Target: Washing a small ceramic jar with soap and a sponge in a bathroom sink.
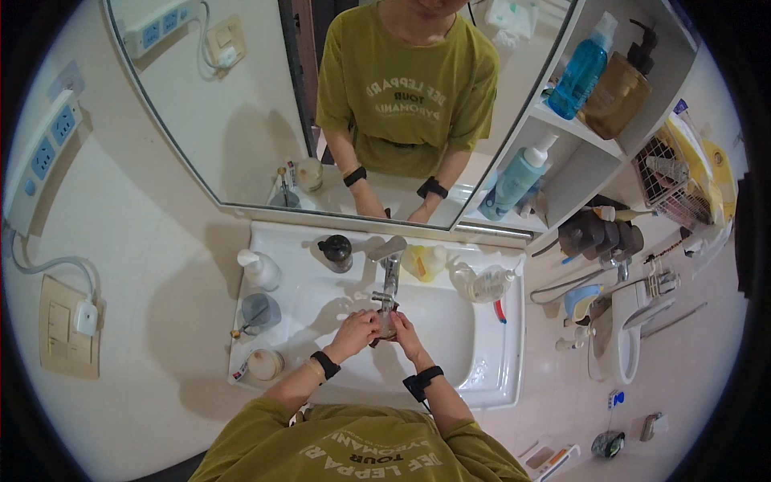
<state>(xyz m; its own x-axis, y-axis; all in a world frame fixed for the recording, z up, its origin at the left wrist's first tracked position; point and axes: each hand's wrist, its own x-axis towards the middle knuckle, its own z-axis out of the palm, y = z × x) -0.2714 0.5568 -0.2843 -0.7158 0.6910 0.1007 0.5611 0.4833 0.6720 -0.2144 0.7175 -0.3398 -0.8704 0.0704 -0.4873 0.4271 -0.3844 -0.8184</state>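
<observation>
Both hands are together over the white sink (442, 353), just below the metal faucet (391, 273). Between them is a small object (386, 324), greyish and clear-looking in the middle with dark reddish edges; its kind is too small to tell. My left hand (355, 334) grips it from the left, fingers curled. On the other side, my right hand (408, 336) closes on it with thumb and fingers. Part of the object is hidden by my fingers and the faucet's spout. Each wrist wears a black band.
Along the sink's back rim stand a dark pump bottle (336, 252), a yellow-and-clear container (424, 262) and a clear pump bottle (491, 284). At the left are a white bottle (260, 270), a grey cup (260, 312) and a round jar (265, 365). A mirror (265, 104) rises behind.
</observation>
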